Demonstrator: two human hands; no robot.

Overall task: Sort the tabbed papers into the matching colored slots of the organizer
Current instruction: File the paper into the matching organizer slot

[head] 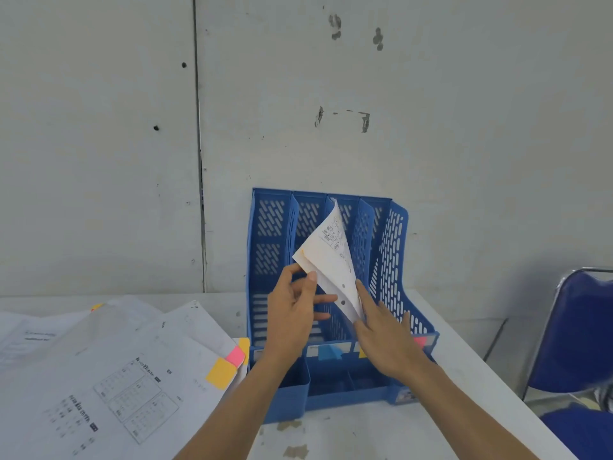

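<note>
Head view: paper this thin is the weak point. The sheet point(328, 257) is curled over on itself, its top corner arching above the middle slots of the organizer point(391, 247) and its lower edge down between the dividers point(361, 234). The left hand point(295, 313) pinches the sheet's near corner between thumb and fingers. The right hand point(381, 333) lies with straight fingers against the sheet's lower edge, gripping nothing.

Pushed down while bent like this, the sheet could buckle, crease, or catch a corner in one of the slanted holes of the perforated walls. It could also slide past a divider into the neighbouring slot, since the dividers stand close together. A faint yellow trace shows near the pinched corner (too washed out to call it the tab), so a colour mismatch is a real risk. The front labels read blue point(328, 351), yellow point(362, 352) and pink point(419, 341), the last two partly hidden by the right wrist.

The organizer is stiff, glossy blue plastic, with tall back walls sloping to a low front tray. Loose papers point(132, 360) fan across the desk point(365, 433) at the left, matte, printed and limp, with yellow point(220, 373) and pink point(235, 355) sticky tabs at their edges.
</note>
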